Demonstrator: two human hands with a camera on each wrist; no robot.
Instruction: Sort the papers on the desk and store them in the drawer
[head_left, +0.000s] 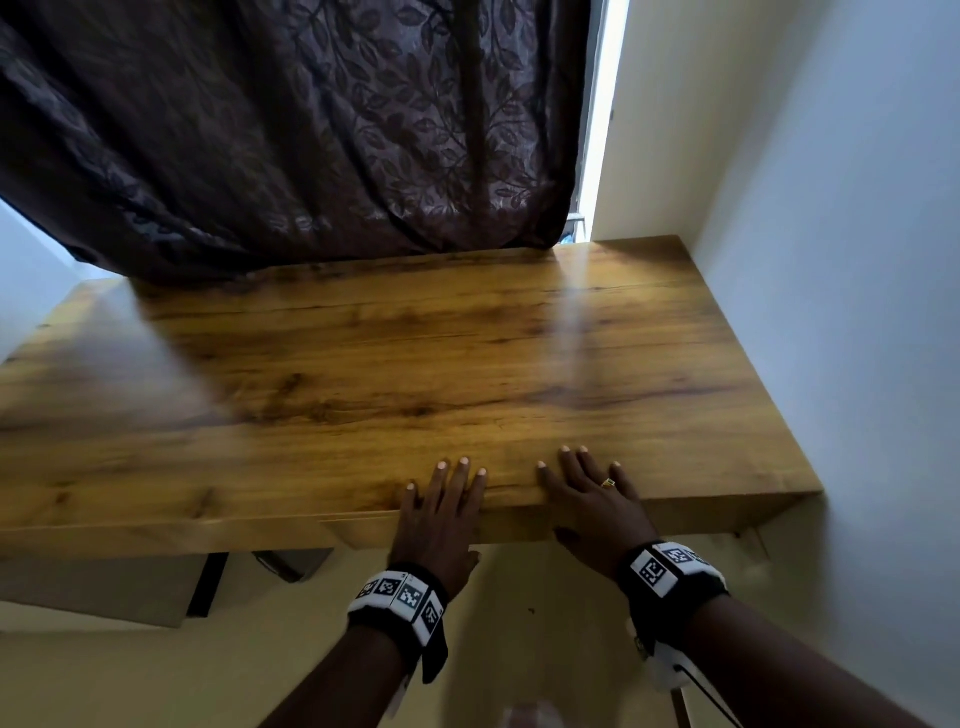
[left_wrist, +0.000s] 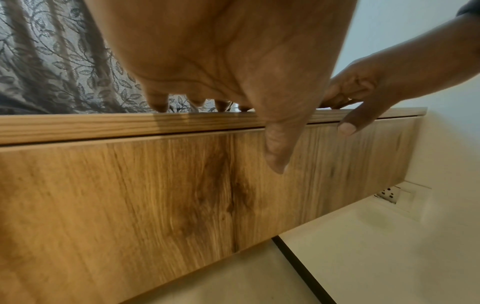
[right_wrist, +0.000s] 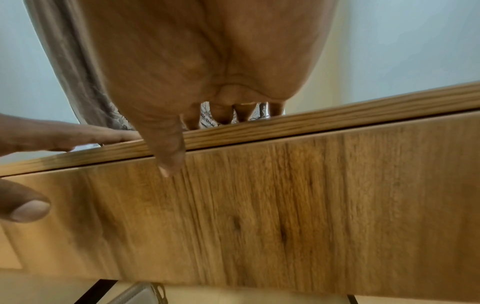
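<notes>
The wooden desk (head_left: 395, 364) fills the head view, and no papers show on its top. My left hand (head_left: 441, 512) lies flat on the desk's front edge, fingers straight, thumb hanging down in front. My right hand (head_left: 592, 499), with a gold ring, rests flat beside it, a little to the right. In the left wrist view my left hand (left_wrist: 233, 67) has its fingertips on the desk top above the drawer front (left_wrist: 155, 195). The right wrist view shows my right hand (right_wrist: 207, 72) the same way above the drawer front (right_wrist: 285, 205), which is pushed in.
A dark leaf-patterned curtain (head_left: 291, 130) hangs over the desk's back edge. White walls (head_left: 831, 260) close in the right side. A wall socket (left_wrist: 389, 194) sits under the desk at the right. Cream floor (head_left: 260, 675) lies below.
</notes>
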